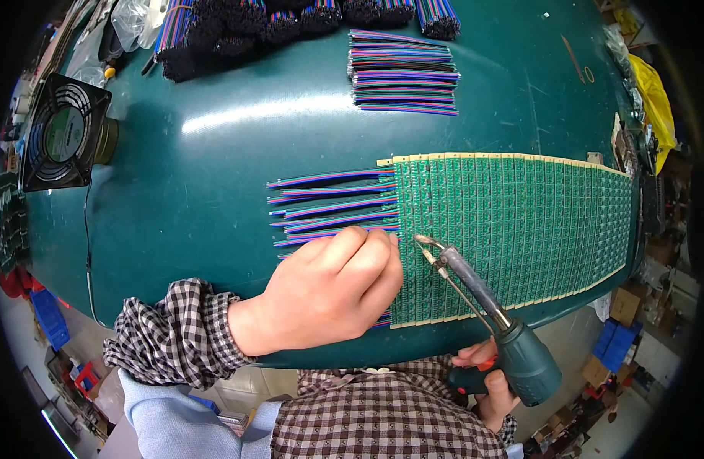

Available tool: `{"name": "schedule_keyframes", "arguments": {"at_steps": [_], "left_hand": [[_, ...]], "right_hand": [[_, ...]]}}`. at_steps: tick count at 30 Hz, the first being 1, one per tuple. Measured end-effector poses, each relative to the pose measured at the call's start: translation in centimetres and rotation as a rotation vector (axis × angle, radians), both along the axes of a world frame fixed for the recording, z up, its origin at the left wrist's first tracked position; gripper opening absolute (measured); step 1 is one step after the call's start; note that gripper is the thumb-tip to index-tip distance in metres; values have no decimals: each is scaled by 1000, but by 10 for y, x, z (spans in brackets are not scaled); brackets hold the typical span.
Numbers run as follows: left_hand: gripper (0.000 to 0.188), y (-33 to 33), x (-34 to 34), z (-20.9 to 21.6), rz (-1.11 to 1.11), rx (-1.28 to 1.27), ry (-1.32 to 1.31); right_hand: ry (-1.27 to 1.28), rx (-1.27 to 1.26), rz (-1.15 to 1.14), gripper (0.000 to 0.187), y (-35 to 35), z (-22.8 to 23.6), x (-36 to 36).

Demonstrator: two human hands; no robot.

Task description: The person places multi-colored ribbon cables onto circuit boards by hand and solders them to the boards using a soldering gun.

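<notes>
My left hand [329, 283] is closed in a pinch at the left edge of the green circuit board panel [513, 229]. Whatever lies between its fingertips is hidden by the hand. Around it, several flat multicoloured ribbon wires [333, 205] stick out leftward from the panel's left edge, some covered by the hand. My right hand [496, 392] is wrapped round the grip of a dark green soldering gun [529, 363]. The gun's metal barrel slants up and left, and its tip [421, 239] is over the panel's left columns, close to my left fingertips. Whether it touches the board I cannot tell.
A loose stack of ribbon wires [404, 74] lies beyond the panel. Thick wire bundles [237, 30] line the far edge of the green table [184, 222]. A black square fan [65, 134] stands at the left, its cord [88, 245] running to the near edge. Yellow plastic [653, 107] hangs at the right.
</notes>
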State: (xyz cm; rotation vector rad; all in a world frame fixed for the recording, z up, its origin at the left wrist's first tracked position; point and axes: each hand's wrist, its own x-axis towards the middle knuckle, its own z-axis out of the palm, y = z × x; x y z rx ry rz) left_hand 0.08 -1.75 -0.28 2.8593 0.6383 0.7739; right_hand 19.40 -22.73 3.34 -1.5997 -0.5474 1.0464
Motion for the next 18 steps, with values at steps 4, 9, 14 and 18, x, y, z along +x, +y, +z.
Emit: {"name": "schedule_keyframes", "arguments": {"at_steps": [4,9,14,18], "left_hand": [[34,1,0,1,-5,-11,-23],[36,1,0,0,-1,-4,-17],[36,1,0,1,-3,-9,-13],[35,1,1,0,-3,1,-11]], "right_hand": [[-32,41,-32,69,-1,-3,-3],[-33,29,-16,71,-1,-3,-3],[-39,35,1,62,0,-5,-2],[-51,25,-6,58,1,-3,-3]]}}
